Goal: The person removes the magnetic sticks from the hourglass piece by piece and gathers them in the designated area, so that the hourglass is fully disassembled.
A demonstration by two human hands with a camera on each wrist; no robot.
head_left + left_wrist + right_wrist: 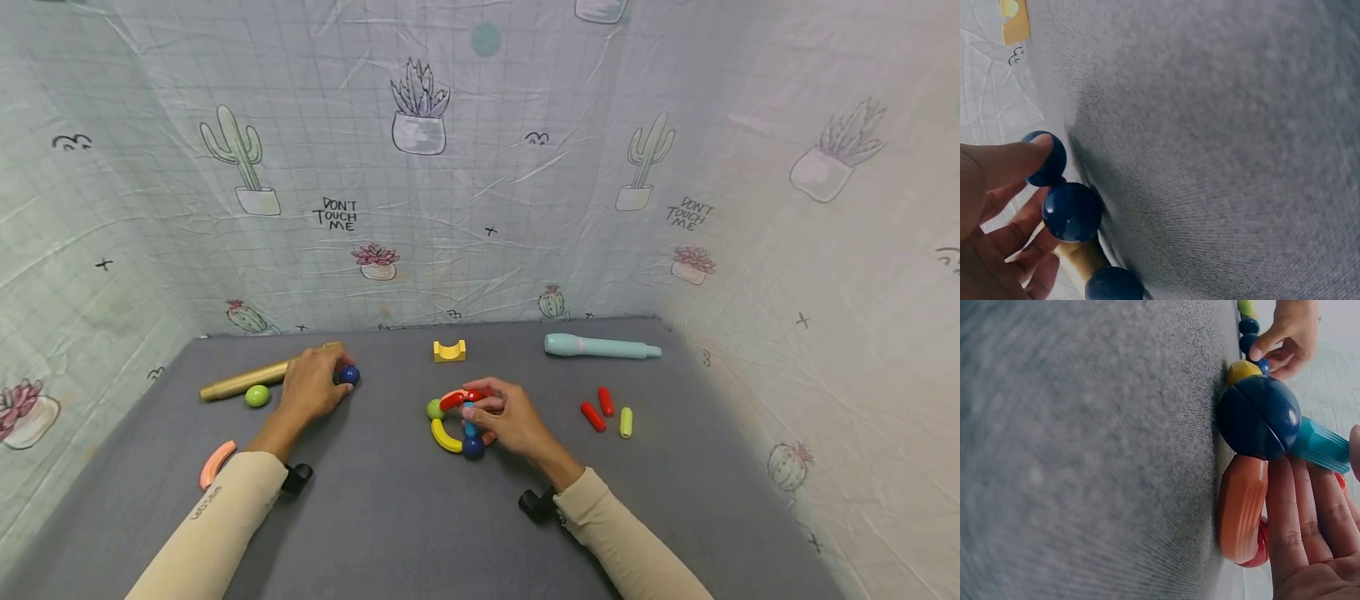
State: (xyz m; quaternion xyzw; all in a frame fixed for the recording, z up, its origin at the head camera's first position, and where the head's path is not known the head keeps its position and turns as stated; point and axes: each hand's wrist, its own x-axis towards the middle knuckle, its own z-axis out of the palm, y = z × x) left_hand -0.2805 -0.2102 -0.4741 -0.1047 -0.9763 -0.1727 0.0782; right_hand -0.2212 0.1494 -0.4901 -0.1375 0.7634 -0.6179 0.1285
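My left hand (311,383) pinches a blue ball (1050,162) between thumb and fingers at the table's left. Below it in the left wrist view are a second blue ball (1072,212) and a third, partly cut off. In the middle, my right hand (512,417) holds a light-blue rod (1321,447) that rises from a larger-looking blue ball (1260,419) in a ring of toy pieces. A yellow curved rod (447,437), a green ball (435,409), a red curved rod (452,401) and an orange curved rod (1242,509) belong to this ring. Fingers hide its far right part.
Behind the left hand lies a gold tube (243,382), with a green ball (257,396) before it. A pink curved rod (217,464) lies near the left forearm. A yellow cradle (449,352), pale-blue tapered stick (602,347), red rods (592,417) and light-green rod (626,422) lie around.
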